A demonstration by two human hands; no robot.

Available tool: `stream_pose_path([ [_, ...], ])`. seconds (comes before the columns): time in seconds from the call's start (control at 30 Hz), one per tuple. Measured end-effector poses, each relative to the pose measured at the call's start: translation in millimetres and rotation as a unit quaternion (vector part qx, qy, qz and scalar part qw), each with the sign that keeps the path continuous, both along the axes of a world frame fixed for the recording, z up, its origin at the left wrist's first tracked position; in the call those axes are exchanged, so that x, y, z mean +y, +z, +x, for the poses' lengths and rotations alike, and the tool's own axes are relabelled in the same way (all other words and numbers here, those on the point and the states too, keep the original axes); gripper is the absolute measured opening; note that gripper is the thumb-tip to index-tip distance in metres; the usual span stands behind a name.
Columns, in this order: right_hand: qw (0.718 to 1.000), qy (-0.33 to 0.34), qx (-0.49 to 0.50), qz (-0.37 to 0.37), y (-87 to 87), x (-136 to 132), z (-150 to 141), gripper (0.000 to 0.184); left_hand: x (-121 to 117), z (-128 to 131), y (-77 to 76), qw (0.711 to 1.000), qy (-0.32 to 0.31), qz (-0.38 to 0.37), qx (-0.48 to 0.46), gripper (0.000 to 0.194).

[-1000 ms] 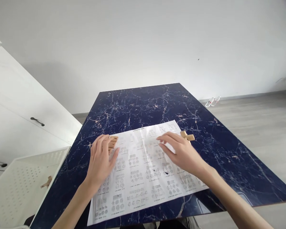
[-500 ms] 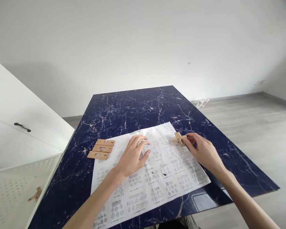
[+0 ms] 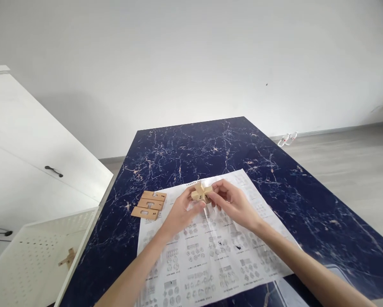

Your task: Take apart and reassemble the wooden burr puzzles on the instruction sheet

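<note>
A small wooden interlocking puzzle (image 3: 200, 192), pale and star-shaped with a dark numeral on its face, is held above the printed sheet. My right hand (image 3: 234, 202) pinches its right side between thumb and fingers. My left hand (image 3: 182, 212) closes round its left side, thumb at the lower edge. Beneath both forearms lies the creased instruction sheet (image 3: 194, 260), covered in small printed diagrams. To the left of my left hand are three flat wooden pieces (image 3: 149, 205) with cut-outs and numbers, set close together partly on the sheet's corner.
The dark blue marbled table (image 3: 185, 149) reaches toward a pale wall. At left stand a white cabinet (image 3: 34, 149) and a perforated white bin (image 3: 34, 247) with a wooden piece (image 3: 68, 258) in it. A white looped object (image 3: 287, 138) is by the wall.
My right hand has brought the wooden puzzle from the sheet's right edge to its upper middle. My left hand, earlier empty over the sheet, has taken hold of it too. The view has shifted left.
</note>
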State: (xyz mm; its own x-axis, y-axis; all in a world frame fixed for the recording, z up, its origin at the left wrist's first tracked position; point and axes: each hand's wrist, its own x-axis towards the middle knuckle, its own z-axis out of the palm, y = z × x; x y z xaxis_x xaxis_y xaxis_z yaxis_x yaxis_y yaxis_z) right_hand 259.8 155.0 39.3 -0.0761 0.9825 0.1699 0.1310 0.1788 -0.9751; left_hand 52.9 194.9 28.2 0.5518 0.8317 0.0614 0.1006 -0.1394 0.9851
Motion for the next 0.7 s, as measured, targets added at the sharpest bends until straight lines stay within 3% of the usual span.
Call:
stream_pose_path([
  [0.07, 0.999, 0.027, 0.031, -0.014, -5.6, 3, -7, 0.032, 2, -3, 3.9, 0.999, 0.016, -0.035, 0.002, 0.068],
  [0.17, 0.998, 0.056, 0.003, -0.017, -8.5, 0, -6, 0.030, 2, -3, 10.3, 0.998, 0.040, -0.037, 0.035, 0.067],
  [0.3, 0.994, 0.095, -0.062, 0.003, -4.7, -9, -1, 0.032, -3, -2, 11.9, 0.998, 0.009, -0.067, 0.019, 0.062],
  [0.5, 0.991, 0.063, -0.107, 0.051, -5.0, -15, 0, 0.029, -7, -1, 8.0, 0.994, -0.017, -0.103, -0.016, 0.058],
  [0.7, 0.988, 0.083, -0.110, 0.063, -4.6, -15, 1, 0.023, -8, 3, 19.2, 0.994, -0.039, -0.101, -0.002, 0.060],
])
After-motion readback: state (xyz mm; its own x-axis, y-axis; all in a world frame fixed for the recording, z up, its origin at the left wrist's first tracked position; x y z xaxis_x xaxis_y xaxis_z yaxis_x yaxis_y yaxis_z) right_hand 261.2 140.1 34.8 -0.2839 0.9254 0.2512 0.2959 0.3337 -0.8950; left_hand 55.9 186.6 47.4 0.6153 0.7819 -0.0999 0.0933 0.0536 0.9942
